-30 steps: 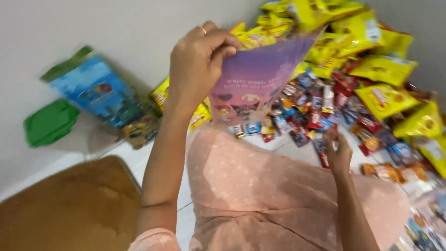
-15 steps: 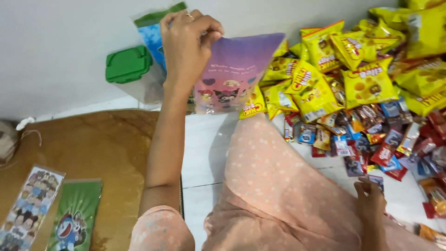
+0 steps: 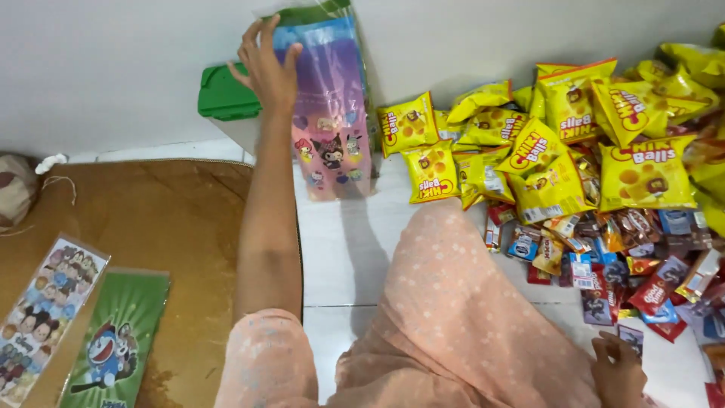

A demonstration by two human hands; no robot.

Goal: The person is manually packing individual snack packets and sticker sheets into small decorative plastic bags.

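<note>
The left hand (image 3: 266, 64) is stretched out toward 11 o'clock, fingers spread and loose, resting on the top edge of a purple gift bag (image 3: 330, 121) with cartoon figures; it is not gripping. The bag leans upright against the white wall (image 3: 113, 68), just beside a green lid (image 3: 223, 94). The right hand (image 3: 619, 370) is at 4 o'clock, fingers bent over small candy packets (image 3: 604, 279); I cannot tell if it grasps one. Yellow snack bags (image 3: 559, 143) lie at 1 o'clock.
</note>
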